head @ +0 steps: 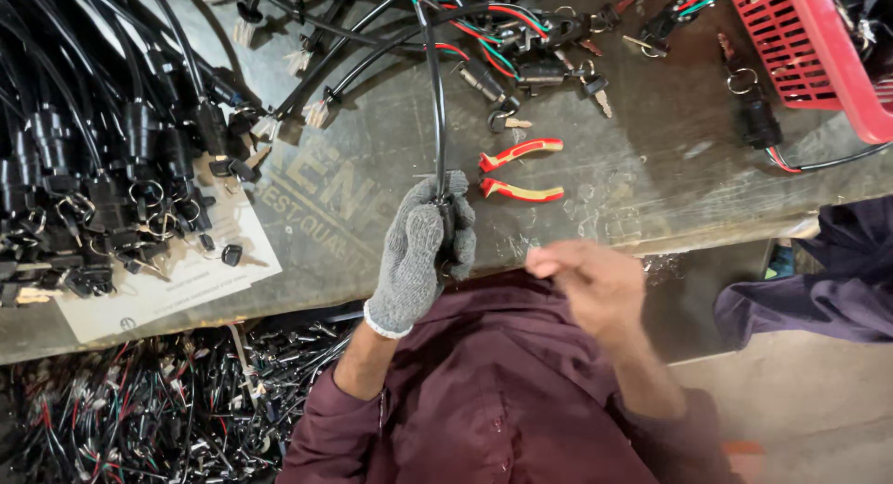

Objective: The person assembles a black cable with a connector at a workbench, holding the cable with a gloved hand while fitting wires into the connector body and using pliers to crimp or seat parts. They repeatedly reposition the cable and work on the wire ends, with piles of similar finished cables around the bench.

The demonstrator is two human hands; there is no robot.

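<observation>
The fingers (458, 225) of the left hand (420, 251), in a grey knit glove, are curled tight around a black cable (437, 103) and the dark part at its lower end, gripping it upright just above the near edge of the worktop (372, 168). The gloved wrist bends upward from a maroon sleeve (321, 428), forearm rising from the lower left. The cable runs straight up from the fist toward the far side of the worktop, where it joins a tangle of black, red and green wires with keys and black switch bodies (521, 47).

The right hand (591, 279) is bare and blurred, held in front of the chest just off the worktop's edge, its fingers drawn loosely together and pointing left toward the gloved fist; whether they pinch anything cannot be told. The 2 hands are near each other but apart.

Just beyond the left hand lie pliers with red and yellow handles (521, 168), handles spread. A large heap of black switches with cables (93, 168) covers the left of the worktop, partly on a white sheet (177, 289). A red plastic basket (809, 47) sits at the upper right. Another person's dark blue sleeve (819, 279) shows at the right.
</observation>
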